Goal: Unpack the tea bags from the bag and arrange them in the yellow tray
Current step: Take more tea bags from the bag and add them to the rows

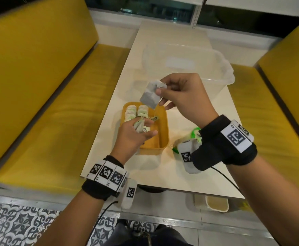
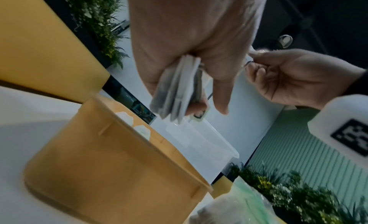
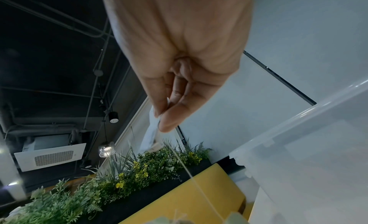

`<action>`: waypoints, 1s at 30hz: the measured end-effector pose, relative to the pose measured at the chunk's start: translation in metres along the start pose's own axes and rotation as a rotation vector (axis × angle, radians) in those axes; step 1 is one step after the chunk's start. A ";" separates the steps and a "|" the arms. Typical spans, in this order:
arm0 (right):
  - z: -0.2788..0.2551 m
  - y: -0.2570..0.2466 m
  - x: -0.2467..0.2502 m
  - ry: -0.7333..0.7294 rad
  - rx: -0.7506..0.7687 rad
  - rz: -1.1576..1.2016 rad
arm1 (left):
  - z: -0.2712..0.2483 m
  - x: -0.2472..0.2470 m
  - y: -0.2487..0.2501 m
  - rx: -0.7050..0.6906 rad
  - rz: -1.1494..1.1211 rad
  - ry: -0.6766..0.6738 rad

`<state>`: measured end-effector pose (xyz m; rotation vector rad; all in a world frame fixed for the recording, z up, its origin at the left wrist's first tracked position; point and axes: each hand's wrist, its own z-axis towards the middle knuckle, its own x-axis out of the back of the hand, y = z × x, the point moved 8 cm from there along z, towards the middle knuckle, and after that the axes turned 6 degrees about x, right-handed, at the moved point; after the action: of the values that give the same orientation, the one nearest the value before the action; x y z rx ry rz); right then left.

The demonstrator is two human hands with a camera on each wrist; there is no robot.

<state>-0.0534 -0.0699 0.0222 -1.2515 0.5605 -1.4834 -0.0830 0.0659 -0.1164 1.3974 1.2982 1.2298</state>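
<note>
My right hand (image 1: 164, 91) pinches the top of a grey tea bag (image 1: 150, 95) and holds it in the air above the far end of the yellow tray (image 1: 163, 132). Its string hangs down toward the tray. The same pinch shows in the right wrist view, thumb and finger on the tea bag (image 3: 151, 136). My left hand (image 1: 138, 132) hovers over the tray and holds a small stack of tea bags (image 2: 175, 92) between thumb and fingers. Two rows of tea bags (image 1: 136, 111) stand in the tray's far left part. The plastic bag (image 1: 186, 139) lies right of the tray, partly hidden by my right wrist.
A large clear plastic bin (image 1: 186, 66) stands on the white table (image 1: 207, 166) just beyond the tray. Yellow bench seats (image 1: 38, 103) flank the table on both sides. A small beige bin (image 1: 216, 204) sits on the floor under the table's near right corner.
</note>
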 end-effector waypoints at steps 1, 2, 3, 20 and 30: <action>0.000 0.000 0.000 0.000 -0.005 0.008 | 0.000 0.003 0.000 -0.006 0.012 0.044; 0.000 0.000 -0.001 0.000 -0.009 0.015 | 0.000 0.005 0.000 -0.017 0.025 0.076; 0.000 0.000 -0.001 0.000 -0.011 0.020 | 0.000 0.006 0.002 -0.037 0.035 0.092; 0.006 0.016 0.003 0.014 -0.070 0.022 | 0.005 0.004 -0.012 -0.011 -0.099 0.043; 0.012 0.008 -0.011 0.007 -0.049 0.079 | 0.020 -0.005 -0.011 0.018 -0.189 0.083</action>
<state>-0.0402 -0.0591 0.0149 -1.2477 0.6473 -1.4163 -0.0646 0.0630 -0.1306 1.2163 1.4667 1.1601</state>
